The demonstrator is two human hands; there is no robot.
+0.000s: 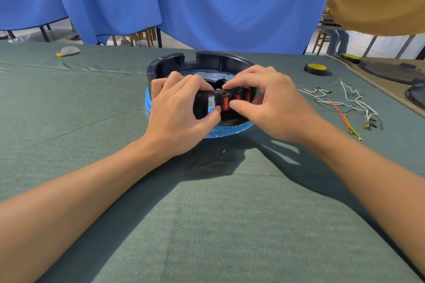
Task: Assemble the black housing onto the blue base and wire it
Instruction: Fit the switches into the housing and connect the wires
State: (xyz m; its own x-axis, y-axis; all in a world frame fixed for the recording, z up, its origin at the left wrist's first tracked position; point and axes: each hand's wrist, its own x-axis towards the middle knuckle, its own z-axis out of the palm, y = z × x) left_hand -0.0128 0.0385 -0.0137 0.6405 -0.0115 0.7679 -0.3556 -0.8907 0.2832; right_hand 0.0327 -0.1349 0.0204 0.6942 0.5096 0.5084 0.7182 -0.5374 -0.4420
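Observation:
A round black housing (207, 61) sits on a blue base (230, 131) in the middle of the green table. Its near wall carries a row of red rocker switches (238, 96). My left hand (177, 112) grips the housing's near wall at the left, thumb under the leftmost red switch (225, 103). My right hand (266, 103) pinches that same switch between thumb and forefinger. A bunch of loose wires (345, 104), white, red and yellow-green, lies on the cloth to the right.
A roll of black tape (316, 69) with a yellow core lies at the back right. Dark round parts (391, 71) rest on a tan mat at the far right. A white mask (69, 51) lies at the back left. A blue curtain hangs behind.

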